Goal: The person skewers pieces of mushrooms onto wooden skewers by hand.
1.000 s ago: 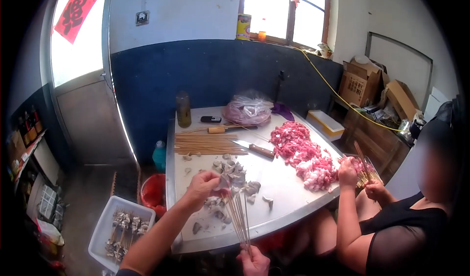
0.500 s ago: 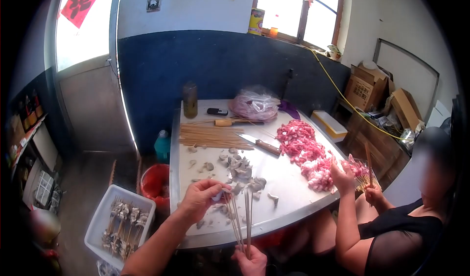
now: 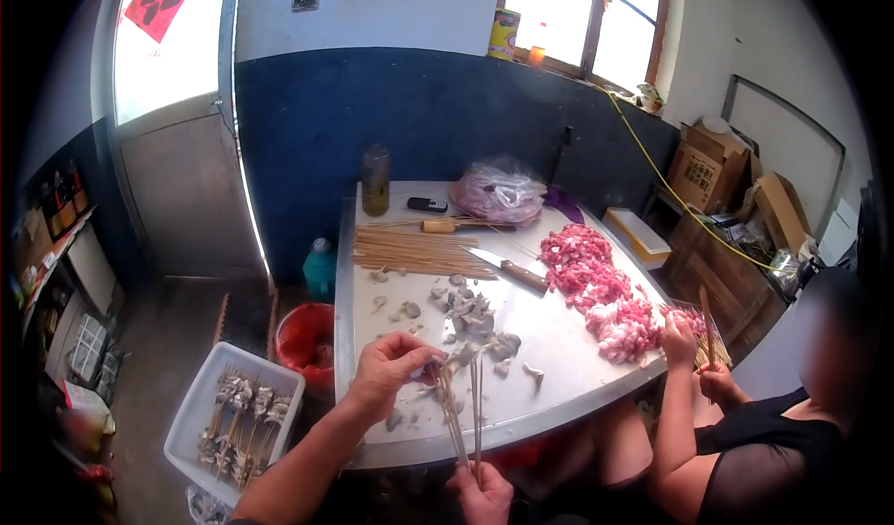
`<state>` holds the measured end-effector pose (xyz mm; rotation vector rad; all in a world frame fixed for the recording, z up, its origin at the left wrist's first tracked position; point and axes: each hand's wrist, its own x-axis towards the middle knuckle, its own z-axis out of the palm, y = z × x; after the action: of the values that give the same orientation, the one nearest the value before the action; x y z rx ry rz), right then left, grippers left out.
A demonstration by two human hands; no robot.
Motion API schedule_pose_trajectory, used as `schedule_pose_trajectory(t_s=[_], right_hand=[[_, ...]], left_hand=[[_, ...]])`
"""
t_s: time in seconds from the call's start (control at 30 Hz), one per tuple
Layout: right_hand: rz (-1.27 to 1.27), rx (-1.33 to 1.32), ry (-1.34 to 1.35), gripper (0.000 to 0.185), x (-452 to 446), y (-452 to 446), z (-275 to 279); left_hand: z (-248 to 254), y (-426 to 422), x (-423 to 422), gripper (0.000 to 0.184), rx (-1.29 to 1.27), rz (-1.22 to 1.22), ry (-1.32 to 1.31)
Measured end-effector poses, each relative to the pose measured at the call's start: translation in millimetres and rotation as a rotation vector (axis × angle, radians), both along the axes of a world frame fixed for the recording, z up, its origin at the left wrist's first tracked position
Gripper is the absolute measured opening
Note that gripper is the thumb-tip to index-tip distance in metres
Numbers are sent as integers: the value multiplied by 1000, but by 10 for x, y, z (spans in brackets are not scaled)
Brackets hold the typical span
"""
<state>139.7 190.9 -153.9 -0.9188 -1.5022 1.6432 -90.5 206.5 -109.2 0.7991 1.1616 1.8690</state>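
Over the near left part of the table, my left hand [image 3: 393,369] pinches a small greyish piece at the upper ends of some skewers. My right hand [image 3: 484,493] is closed round the lower ends of several thin skewers [image 3: 478,404], which point upward. Beyond my hands lies a heap of grey mushroom-like pieces [image 3: 470,313], with loose pieces around it. A row of bare wooden skewers [image 3: 410,251] lies at the back left of the table, beside a knife [image 3: 523,275]. Diced red and pale meat [image 3: 596,288] is piled on the right side.
The metal-edged table [image 3: 447,449] also bears a bottle [image 3: 375,181], phone [image 3: 427,205] and plastic bag [image 3: 498,195]. A white bin [image 3: 177,441] of filled skewers and a red bucket [image 3: 305,343] stand left. At right, a seated person [image 3: 754,460] holds skewers beside the meat.
The view has shifted, so the table sits slightly farther right and higher. My left hand has stayed by the skewer tips. The other person's nearer hand moved from the meat toward their skewers.
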Motion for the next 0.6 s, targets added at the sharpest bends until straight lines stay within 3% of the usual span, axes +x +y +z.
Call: schedule_pose_trajectory(t_s=[0.6], right_hand=[[-68,8,16,13,-48,-75,-32]], left_hand=[[-9,-37,-9,9,23,52,-147]])
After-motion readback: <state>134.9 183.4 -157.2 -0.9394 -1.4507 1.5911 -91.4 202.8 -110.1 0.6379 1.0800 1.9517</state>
